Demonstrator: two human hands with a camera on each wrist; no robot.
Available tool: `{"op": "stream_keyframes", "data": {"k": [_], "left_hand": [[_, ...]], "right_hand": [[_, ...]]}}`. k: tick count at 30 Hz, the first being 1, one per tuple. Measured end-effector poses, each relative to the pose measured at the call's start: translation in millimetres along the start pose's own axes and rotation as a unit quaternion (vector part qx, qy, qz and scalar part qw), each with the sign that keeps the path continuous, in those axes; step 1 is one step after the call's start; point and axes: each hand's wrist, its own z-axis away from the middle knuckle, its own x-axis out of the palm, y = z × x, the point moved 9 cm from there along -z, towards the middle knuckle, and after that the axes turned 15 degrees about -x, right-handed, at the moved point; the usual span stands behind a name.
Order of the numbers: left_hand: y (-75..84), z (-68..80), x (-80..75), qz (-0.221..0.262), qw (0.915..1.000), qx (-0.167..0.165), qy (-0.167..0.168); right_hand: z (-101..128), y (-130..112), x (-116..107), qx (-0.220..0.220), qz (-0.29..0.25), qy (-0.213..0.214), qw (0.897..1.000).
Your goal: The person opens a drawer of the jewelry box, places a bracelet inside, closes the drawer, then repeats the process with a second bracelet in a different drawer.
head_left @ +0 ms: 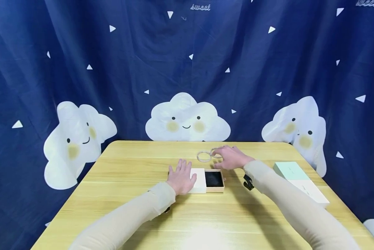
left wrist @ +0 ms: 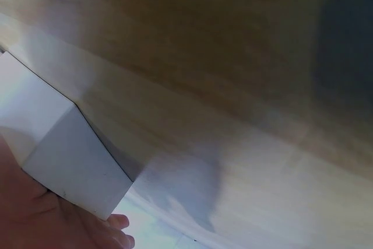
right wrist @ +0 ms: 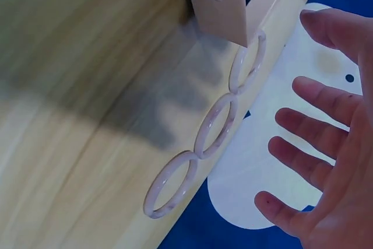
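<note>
Three pale pink glossy bangle rings [right wrist: 215,125] lie in a touching row on the light wooden tabletop [head_left: 237,215], toward its far edge. The right hand [head_left: 232,157] hovers over them with fingers spread and relaxed, gripping nothing. Just nearer sits a small open tan cardboard box with a black lining [head_left: 214,180], and touching its left side lies the white box lid [head_left: 198,180]. The left hand [head_left: 181,177] rests flat on that lid, fingers straight. At the right tabletop edge lies a mint-green and white long box [head_left: 299,180].
</note>
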Motion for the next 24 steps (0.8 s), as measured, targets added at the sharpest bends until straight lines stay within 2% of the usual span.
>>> {"op": "stream_keyframes", "data": {"k": [12, 24], "left_hand": [[-3.6, 1.1, -2.0, 0.009, 0.9999, 0.002, 0.008], [-1.1, -4.1, 5.1, -0.013, 0.9999, -0.002, 0.008]], "right_hand": [[-44, 2, 11, -0.014, -0.005, -0.027, 1.0], [-66, 12, 20, 0.008, -0.007, -0.054, 0.998]]}}
